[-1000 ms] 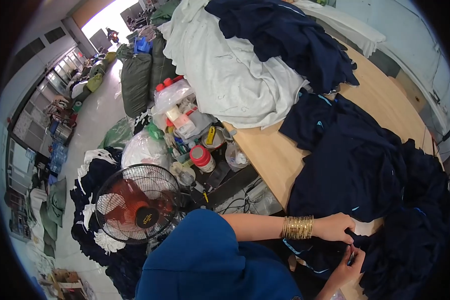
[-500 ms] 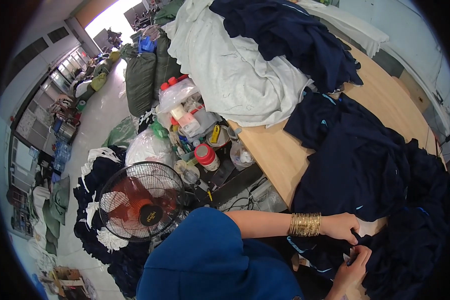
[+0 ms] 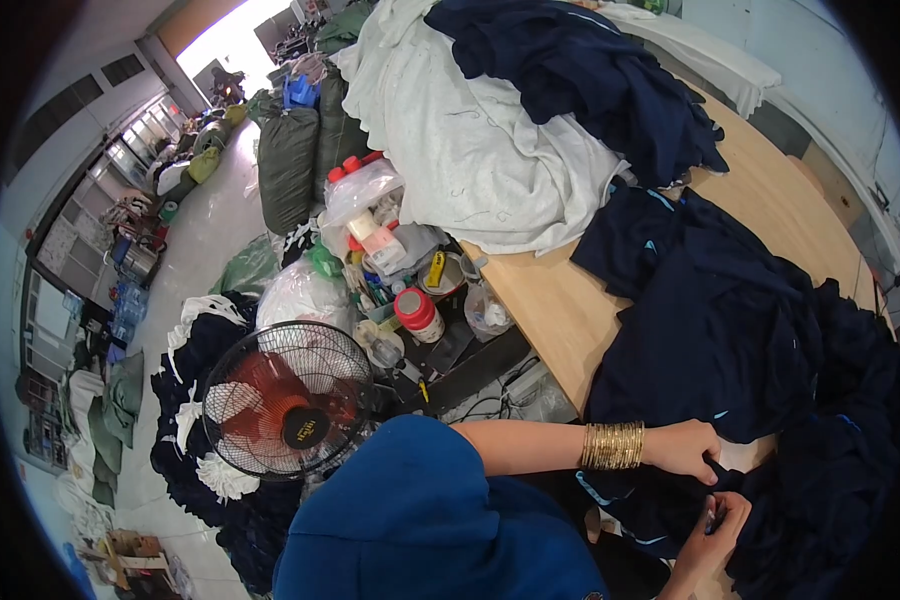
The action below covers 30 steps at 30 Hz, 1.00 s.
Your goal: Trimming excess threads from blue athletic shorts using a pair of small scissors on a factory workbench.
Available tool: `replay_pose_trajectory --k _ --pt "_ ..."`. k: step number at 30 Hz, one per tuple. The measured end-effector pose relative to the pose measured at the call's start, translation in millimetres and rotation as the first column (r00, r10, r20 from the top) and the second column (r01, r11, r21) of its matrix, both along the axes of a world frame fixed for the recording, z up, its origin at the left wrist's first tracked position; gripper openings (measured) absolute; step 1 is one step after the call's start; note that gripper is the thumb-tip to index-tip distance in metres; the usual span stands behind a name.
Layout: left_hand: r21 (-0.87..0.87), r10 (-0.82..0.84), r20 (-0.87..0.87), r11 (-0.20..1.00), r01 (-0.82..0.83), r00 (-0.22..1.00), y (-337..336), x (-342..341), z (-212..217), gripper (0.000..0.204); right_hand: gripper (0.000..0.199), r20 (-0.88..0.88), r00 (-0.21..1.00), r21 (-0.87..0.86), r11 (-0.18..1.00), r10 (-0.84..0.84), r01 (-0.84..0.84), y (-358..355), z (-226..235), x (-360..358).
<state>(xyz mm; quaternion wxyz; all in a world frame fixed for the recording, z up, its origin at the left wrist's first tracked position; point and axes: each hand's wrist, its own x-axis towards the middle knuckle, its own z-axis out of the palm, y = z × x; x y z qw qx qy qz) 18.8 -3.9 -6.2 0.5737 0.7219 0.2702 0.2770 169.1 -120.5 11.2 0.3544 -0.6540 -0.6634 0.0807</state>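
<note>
My left hand (image 3: 682, 450), with gold bangles (image 3: 613, 446) at the wrist, pinches an edge of dark navy cloth (image 3: 660, 505) with light-blue trim. Just below it, my right hand (image 3: 715, 535) is closed on a small dark thing with a pale glint. Its kind is too hidden to make out. The two hands almost meet at the cloth edge. Beyond them, a navy garment (image 3: 710, 310) with small light-blue marks lies spread on the wooden table (image 3: 545, 305). More navy cloth (image 3: 830, 490) is heaped to the right of my hands.
White cloth (image 3: 490, 160) and a navy pile (image 3: 580, 85) cover the table's far end. Left of the table are a black-caged fan (image 3: 288, 400), a red-lidded jar (image 3: 417, 312) and plastic bags. Dark sacks (image 3: 288, 170) stand on the floor (image 3: 202, 240) farther back.
My right hand has shifted slightly down and to the right, apart from the left fingers. The left hand keeps its pinch on the cloth. The whole view has moved a little.
</note>
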Motion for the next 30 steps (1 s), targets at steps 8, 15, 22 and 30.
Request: replay_pose_trajectory --k 8,15,22,30 --pt "0.115 -0.081 -0.077 0.989 0.089 0.994 -1.7 1.5 -1.8 0.032 0.014 -0.008 0.996 -0.048 0.995 0.085 -0.085 0.2 1.1 -5.0" --pt "0.048 -0.051 -0.052 0.997 0.054 0.997 -7.0 -1.9 5.0 0.031 0.006 -0.218 0.967 -0.083 0.99 -0.129 0.113 -15.6 10.7 6.7" --pt "-0.022 -0.184 -0.13 0.983 0.182 0.974 4.4 -9.8 20.1 0.028 0.018 -0.056 0.998 0.069 0.998 0.015 -0.011 1.5 2.6 -6.9" --pt "-0.439 -0.165 0.008 0.885 0.152 0.986 9.4 -14.7 23.6 0.018 0.023 -0.302 0.94 -0.076 0.987 -0.158 0.142 -17.9 24.5 1.5"
